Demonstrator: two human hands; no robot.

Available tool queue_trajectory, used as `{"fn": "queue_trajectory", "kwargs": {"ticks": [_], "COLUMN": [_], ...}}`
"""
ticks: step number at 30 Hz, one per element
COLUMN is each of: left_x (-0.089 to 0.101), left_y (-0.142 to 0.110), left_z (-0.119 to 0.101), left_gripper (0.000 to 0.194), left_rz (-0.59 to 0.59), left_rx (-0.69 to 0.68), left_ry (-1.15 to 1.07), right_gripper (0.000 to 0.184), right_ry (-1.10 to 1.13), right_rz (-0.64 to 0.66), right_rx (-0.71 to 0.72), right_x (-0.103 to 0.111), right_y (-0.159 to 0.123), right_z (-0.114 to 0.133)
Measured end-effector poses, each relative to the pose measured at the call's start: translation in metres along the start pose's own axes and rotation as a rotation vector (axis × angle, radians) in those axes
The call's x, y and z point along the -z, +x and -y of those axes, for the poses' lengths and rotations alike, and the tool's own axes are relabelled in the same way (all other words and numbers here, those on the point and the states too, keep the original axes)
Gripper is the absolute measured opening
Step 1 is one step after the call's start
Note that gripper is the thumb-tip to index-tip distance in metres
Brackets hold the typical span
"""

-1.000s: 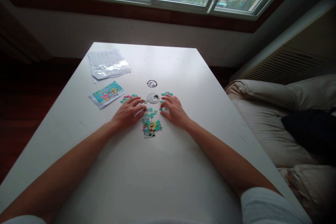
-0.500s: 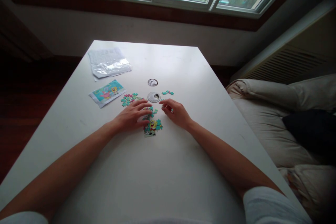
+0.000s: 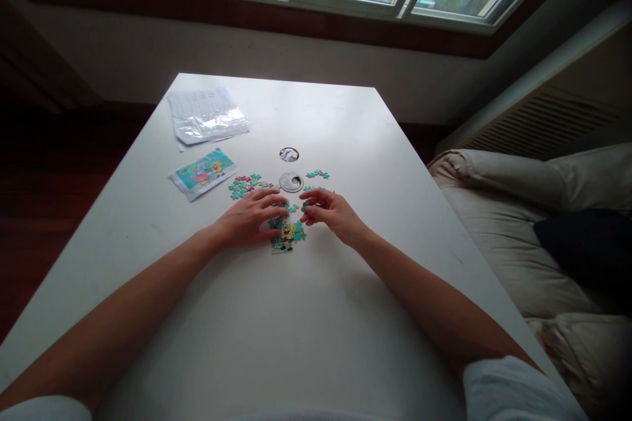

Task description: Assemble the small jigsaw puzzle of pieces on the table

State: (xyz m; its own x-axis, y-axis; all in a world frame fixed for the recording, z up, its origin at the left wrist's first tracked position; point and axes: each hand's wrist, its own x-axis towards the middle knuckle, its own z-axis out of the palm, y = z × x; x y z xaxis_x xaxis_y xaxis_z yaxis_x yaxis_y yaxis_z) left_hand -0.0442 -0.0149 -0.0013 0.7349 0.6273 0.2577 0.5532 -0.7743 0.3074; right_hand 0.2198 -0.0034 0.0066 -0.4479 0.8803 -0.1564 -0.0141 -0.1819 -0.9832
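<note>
A partly joined jigsaw puzzle (image 3: 288, 234) with a yellow cartoon figure lies on the white table (image 3: 276, 316). My left hand (image 3: 251, 216) rests over its left side, fingers spread and partly covering it. Just right of the joined part, my right hand (image 3: 332, 212) pinches a small teal puzzle piece (image 3: 305, 207) between thumb and fingers. Loose puzzle pieces (image 3: 241, 185), teal and pink, are heaped beyond my left hand. A few more loose pieces (image 3: 317, 174) lie past my right hand.
Beyond the puzzle, a round metal fitting (image 3: 291, 181) and a round hole (image 3: 289, 154) sit in the tabletop. A picture sheet (image 3: 205, 173) and a clear plastic bag with papers (image 3: 207, 118) lie at left. A sofa (image 3: 498, 237) stands to the right.
My right hand has moved slightly toward me and closed its fingertips on a puzzle piece. My left hand stays over the puzzle. The view has shifted slightly.
</note>
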Motion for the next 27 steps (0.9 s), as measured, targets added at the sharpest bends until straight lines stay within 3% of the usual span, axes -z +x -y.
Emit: {"fn": "queue_trajectory", "kwargs": {"ticks": [17,27], "left_x": [0.0019,-0.0014], "left_y": [0.0008,-0.0007], "left_z": [0.0023,0.0076], "left_gripper": [0.036,0.034], "left_rz": [-0.001,-0.009], "left_rx": [0.009,0.017], "left_ry": [-0.005,0.000], "right_gripper": [0.041,0.028], "right_ry": [-0.012,-0.281], "right_rz": [0.047,0.286], "right_rx": [-0.038,0.017], "right_x": [-0.0010,-0.0070], "right_y": [0.0008,-0.0050], "right_z": [-0.0019,-0.0030]}}
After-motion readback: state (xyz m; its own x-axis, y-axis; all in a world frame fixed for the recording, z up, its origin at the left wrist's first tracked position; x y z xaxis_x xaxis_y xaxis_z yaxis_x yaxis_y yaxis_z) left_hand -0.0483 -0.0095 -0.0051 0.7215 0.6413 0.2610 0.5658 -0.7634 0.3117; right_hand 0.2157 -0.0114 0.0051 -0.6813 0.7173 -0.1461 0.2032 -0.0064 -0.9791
